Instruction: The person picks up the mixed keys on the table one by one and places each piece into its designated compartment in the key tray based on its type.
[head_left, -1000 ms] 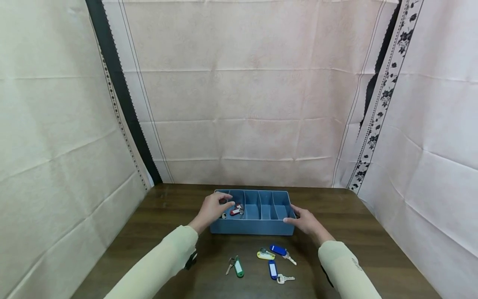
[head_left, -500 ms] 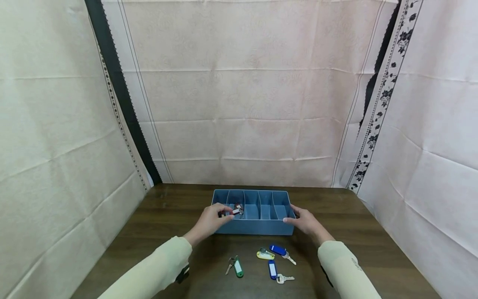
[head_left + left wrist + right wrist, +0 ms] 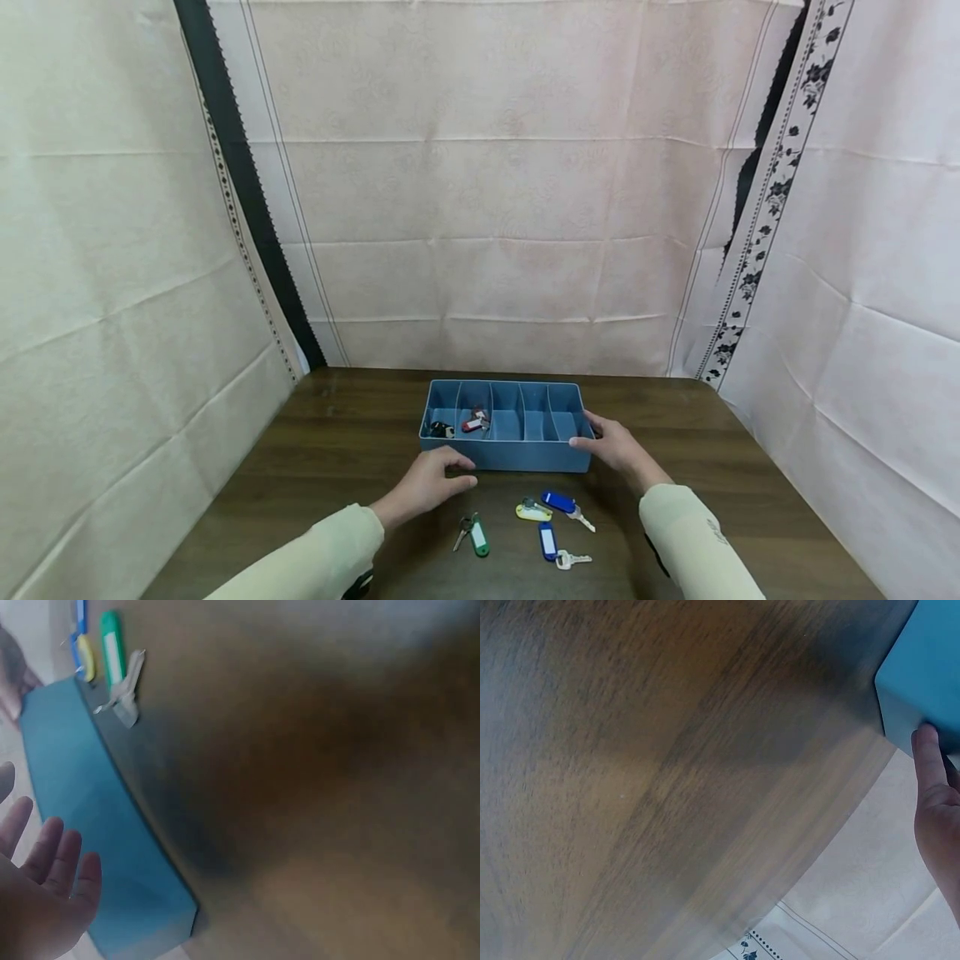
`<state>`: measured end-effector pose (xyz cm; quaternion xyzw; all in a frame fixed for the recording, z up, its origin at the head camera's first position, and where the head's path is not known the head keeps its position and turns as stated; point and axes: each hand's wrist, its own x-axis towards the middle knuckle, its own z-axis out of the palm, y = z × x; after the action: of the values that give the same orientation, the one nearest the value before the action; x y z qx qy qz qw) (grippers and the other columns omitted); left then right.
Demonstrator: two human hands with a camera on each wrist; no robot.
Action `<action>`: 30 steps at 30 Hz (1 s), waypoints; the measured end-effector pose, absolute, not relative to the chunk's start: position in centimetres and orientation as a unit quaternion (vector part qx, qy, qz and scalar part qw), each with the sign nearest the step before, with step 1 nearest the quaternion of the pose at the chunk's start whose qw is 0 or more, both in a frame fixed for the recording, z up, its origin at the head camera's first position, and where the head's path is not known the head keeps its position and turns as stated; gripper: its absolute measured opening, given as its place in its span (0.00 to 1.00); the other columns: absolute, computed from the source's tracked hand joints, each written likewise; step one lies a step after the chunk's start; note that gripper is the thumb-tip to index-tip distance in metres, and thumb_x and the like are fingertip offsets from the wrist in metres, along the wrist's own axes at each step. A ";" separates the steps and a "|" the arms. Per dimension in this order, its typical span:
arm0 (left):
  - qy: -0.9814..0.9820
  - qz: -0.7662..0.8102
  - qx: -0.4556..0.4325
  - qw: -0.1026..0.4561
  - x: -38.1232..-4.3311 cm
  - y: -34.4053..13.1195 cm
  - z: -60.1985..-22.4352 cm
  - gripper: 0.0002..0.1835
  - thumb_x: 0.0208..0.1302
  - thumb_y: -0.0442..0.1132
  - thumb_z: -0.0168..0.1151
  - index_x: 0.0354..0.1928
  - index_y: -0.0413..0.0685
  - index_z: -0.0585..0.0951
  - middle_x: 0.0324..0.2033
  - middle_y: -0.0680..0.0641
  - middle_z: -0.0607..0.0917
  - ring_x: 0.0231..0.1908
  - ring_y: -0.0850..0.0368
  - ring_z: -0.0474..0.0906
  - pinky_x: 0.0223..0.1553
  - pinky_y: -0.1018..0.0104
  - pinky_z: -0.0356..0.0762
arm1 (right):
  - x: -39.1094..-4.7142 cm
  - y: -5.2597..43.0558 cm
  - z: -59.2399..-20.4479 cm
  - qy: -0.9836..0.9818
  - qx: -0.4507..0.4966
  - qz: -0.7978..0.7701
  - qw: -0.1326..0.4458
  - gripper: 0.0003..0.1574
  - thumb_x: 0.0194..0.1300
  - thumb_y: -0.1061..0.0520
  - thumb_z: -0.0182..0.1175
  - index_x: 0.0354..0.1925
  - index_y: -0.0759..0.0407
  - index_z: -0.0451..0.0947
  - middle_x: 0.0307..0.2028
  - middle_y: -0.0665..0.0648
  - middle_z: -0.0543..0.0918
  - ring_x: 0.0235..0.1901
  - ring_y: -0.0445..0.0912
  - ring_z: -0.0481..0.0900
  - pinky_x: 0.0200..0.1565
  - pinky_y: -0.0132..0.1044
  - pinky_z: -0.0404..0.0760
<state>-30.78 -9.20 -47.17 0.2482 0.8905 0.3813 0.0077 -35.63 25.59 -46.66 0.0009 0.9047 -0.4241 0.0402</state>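
A blue divided organizer box [image 3: 510,457] stands on the table, and my right hand [image 3: 617,448] grips its right end with the thumb at the front rim. My left hand [image 3: 429,485] is just in front of the box's left part, holding nothing, fingers loosely bent. In the left wrist view the left hand [image 3: 56,881] overlaps the box wall. A green key tag [image 3: 479,537] with a key lies nearest the left hand. Inside the box are a red key tag [image 3: 472,425] in the second compartment and dark keys or a tag [image 3: 441,430] in the leftmost.
Right of the green tag lie a yellow key tag [image 3: 534,513] and two blue key tags, one upper [image 3: 558,501] and one lower [image 3: 548,542], with keys. The brown table [image 3: 360,417] meets hanging pale cloth [image 3: 480,250] at the back and sides.
My left hand has drawn back from over the box's left compartments toward me, leaving the dark item there in view. The right hand keeps its grip on the box's right end.
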 end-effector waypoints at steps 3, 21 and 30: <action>0.894 0.367 0.254 0.019 -30.5 -9.0 -47.8 0.14 0.57 0.50 0.62 0.42 0.53 0.83 0.35 0.60 0.78 0.39 0.62 0.73 0.41 0.60 0.72 | -35.6 25.6 -46.7 0.906 0.000 -0.421 0.039 0.64 0.39 0.27 0.60 0.69 0.50 0.51 0.65 0.64 0.58 0.62 0.63 0.56 0.53 0.60 0.61; 0.900 0.333 0.278 0.034 -29.8 -8.6 -50.7 0.11 0.52 0.48 0.66 0.36 0.53 0.84 0.30 0.62 0.78 0.34 0.64 0.73 0.36 0.66 0.70 | -35.6 25.6 -46.8 0.905 0.005 -0.424 0.043 0.64 0.38 0.27 0.60 0.69 0.49 0.51 0.65 0.64 0.57 0.62 0.63 0.56 0.53 0.62 0.60; 0.906 0.311 0.288 0.016 -29.8 -8.4 -50.9 0.07 0.51 0.48 0.67 0.31 0.56 0.85 0.28 0.64 0.77 0.32 0.67 0.72 0.35 0.67 0.70 | -35.6 25.6 -46.7 0.906 0.001 -0.421 0.041 0.64 0.39 0.27 0.60 0.69 0.50 0.51 0.65 0.64 0.58 0.62 0.63 0.56 0.54 0.61 0.60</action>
<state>-29.78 -8.39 -50.93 0.2880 0.9056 0.3109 0.0158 -35.60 25.59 -46.68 0.0007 0.9061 -0.4211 0.0408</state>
